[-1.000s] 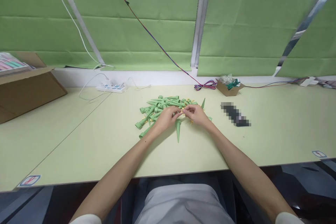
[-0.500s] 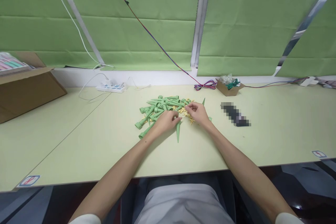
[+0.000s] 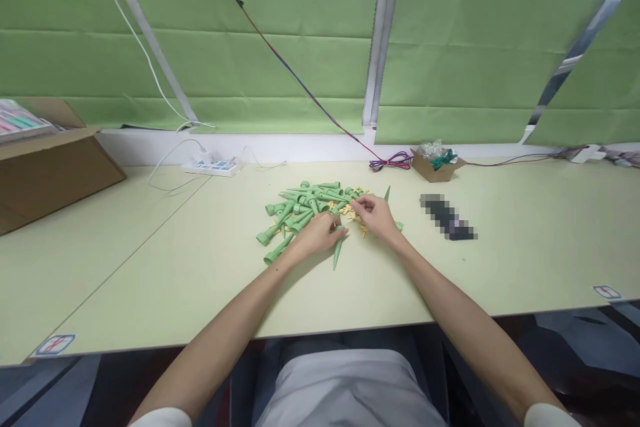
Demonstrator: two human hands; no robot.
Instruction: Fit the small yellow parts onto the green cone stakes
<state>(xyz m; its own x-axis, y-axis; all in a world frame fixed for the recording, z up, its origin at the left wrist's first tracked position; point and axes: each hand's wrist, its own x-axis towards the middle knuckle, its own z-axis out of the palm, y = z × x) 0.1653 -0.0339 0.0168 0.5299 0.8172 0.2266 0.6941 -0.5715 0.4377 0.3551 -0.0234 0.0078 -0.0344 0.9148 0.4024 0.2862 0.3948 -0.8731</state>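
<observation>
Green plastic spikes with wide round ends (image 3: pixel 287 213) lie heaped at the middle of the table, with small yellow pieces (image 3: pixel 347 210) among and beside them. My left hand (image 3: pixel 323 230) is at the near right side of the heap, its fingers closed round a green spike (image 3: pixel 338 253) whose tip points toward me. Just to the right, my right hand (image 3: pixel 373 212) has thumb and forefinger pinched together by the yellow pieces; what is between them is too small to name. Another green spike (image 3: pixel 387 193) shows behind my right hand.
An open cardboard box (image 3: pixel 55 177) stands at the far left. A white power strip (image 3: pixel 213 166) and a coil of wire (image 3: pixel 393 161) lie along the back. Right of the coil is a small carton (image 3: pixel 435 170), with a blurred dark object (image 3: pixel 449 218) nearer me.
The tip of the spike in my left hand has swung slightly to the left. My right hand has barely moved.
</observation>
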